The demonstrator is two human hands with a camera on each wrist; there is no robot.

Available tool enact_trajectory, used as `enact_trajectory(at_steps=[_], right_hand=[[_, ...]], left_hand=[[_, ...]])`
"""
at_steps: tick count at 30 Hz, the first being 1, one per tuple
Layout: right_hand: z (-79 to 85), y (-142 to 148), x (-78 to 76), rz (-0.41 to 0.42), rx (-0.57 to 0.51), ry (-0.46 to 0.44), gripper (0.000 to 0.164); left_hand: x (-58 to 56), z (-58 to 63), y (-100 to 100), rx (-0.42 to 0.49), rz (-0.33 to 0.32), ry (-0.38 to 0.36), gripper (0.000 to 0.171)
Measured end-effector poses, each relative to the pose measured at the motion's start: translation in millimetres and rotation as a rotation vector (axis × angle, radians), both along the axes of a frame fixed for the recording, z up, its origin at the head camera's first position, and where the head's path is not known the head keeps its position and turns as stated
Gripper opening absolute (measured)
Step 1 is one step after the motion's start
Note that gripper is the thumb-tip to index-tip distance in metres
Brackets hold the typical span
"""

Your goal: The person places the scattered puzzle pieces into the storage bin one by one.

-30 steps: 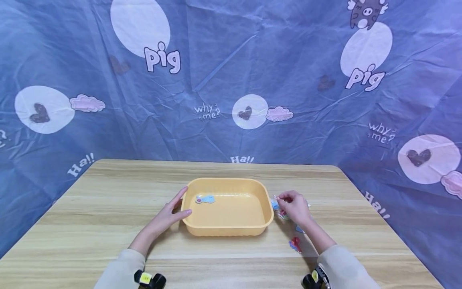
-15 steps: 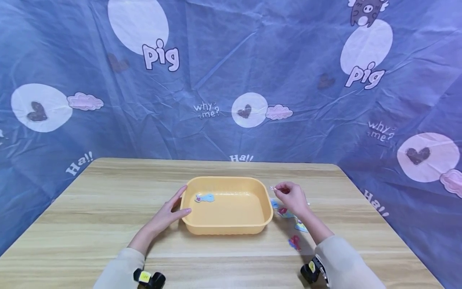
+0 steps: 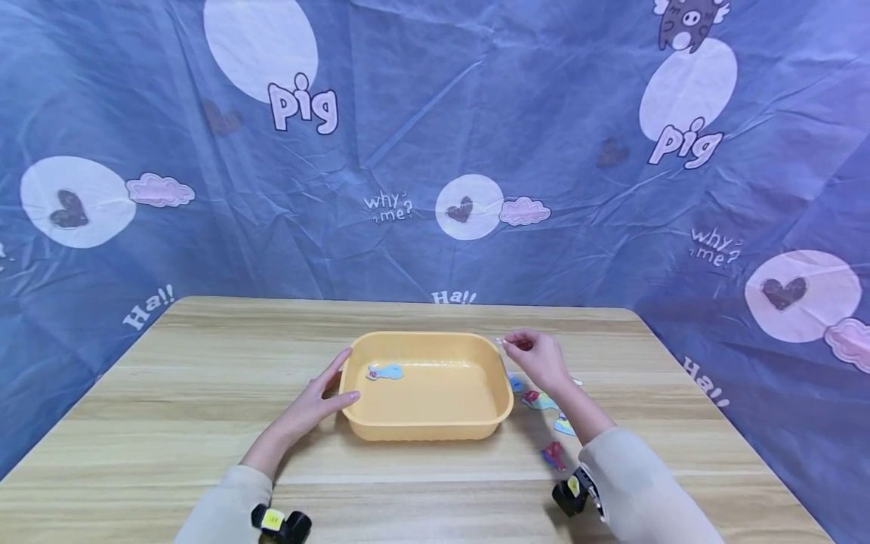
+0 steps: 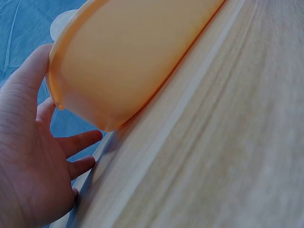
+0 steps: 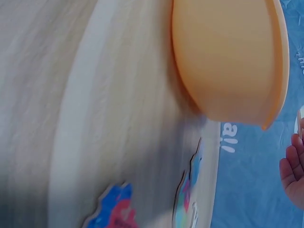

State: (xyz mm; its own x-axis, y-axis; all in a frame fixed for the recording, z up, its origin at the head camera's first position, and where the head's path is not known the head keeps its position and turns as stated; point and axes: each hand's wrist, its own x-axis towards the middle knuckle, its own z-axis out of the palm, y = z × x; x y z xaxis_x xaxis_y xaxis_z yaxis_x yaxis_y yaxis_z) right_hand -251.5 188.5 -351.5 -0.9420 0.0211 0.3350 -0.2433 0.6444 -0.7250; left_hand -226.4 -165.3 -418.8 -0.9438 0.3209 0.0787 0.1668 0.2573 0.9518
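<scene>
A yellow plastic basin (image 3: pixel 428 432) stands on the table. At its left end, my left hand (image 3: pixel 306 408) grips the rim, thumb over the edge and index finger on the outer side; the other fingers (image 4: pixel 78 142) stretch below the rim in the left wrist view. Just beyond the basin's far right corner, my right hand (image 3: pixel 541 361) pinches a small whitish flat puzzle piece (image 3: pixel 499 341), mostly covered by the fingertips. Inside the basin lies a light blue puzzle piece (image 3: pixel 386 372). In the right wrist view, only part of my right hand (image 5: pixel 295 166) shows, at the edge.
Right of the basin lie several flat printed pieces, among them a red and blue piece (image 3: pixel 553 455), a yellow and blue piece (image 3: pixel 564 425) and a multicoloured piece (image 3: pixel 540 399). The wooden table (image 3: pixel 204 363) meets a blue patterned cloth (image 3: pixel 408 151) behind.
My right hand has lifted the piece from the others and carried it up and left to the basin's far right corner. More loose pieces are uncovered. My left hand has stayed on the rim.
</scene>
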Motion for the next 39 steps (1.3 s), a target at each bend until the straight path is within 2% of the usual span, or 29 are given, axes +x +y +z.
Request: enact_trajectory(at_steps=[18,28,39], right_hand=[[12.6,-35,-11.3,0.058,-0.093,0.024,0.013],[12.4,-50,-16.3,0.087,-0.089,0.071,0.012],[12.8,-69,-17.8,0.155,-0.084,0.071,0.011]], left_hand=[[0.1,-0.6,1,-0.021,0.016,0.001,0.073],[-0.5,-2.0,1,-0.013,0.010,0.001,0.074],[-0.9,-3.8,1,-0.007,0.014,0.013,0.073]])
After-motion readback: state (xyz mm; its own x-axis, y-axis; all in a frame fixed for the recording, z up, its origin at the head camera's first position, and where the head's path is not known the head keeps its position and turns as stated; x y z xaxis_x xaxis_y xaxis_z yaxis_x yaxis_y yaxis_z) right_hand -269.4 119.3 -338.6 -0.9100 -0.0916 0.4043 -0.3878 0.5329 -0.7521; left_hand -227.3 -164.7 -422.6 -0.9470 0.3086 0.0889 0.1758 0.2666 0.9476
